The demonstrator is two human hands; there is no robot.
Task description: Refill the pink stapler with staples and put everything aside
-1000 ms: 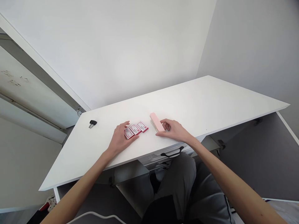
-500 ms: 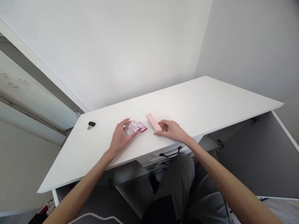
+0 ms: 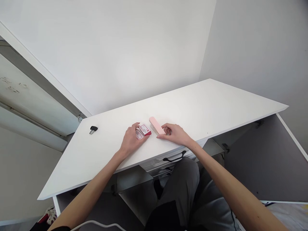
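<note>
Left hand (image 3: 132, 138): curled, fingers along the far side and thumb along the near side of small white-and-red boxes (image 3: 145, 129), held in a narrow grip; at least 2 show, the full count hidden by the fingers. Right hand (image 3: 176, 134): thumb and fingers pinched on the near end of a pink stapler (image 3: 157, 126), whose far end points away from the grip, toward the wall. Stapler just beside the boxes, only a thin strip between; whether they touch, cannot tell. Boxes: flat, rectangular, crisp-edged, printed labels on white faces, red sides. Stapler: long, rounded at the far end, smooth matte shell, pale underside. Beneath both grips, a smooth white tabletop (image 3: 204, 102); its front edge runs near, on the person's side of both hands. Below that edge, a black curved drawer handle (image 3: 175, 158) and the person's grey trousers (image 3: 185, 176). Well left of the left hand, 1 black item with metal-looking prongs (image 3: 93, 129), apart from both grips. Open surface beyond the fingers up to the back edge, and a broad bare stretch right of the right hand; the tight spot is between the 2 grips. Farther off, a plain white wall (image 3: 134, 48) bounds the back edge; a grey wall (image 3: 260, 51) stands beyond the right end.
</note>
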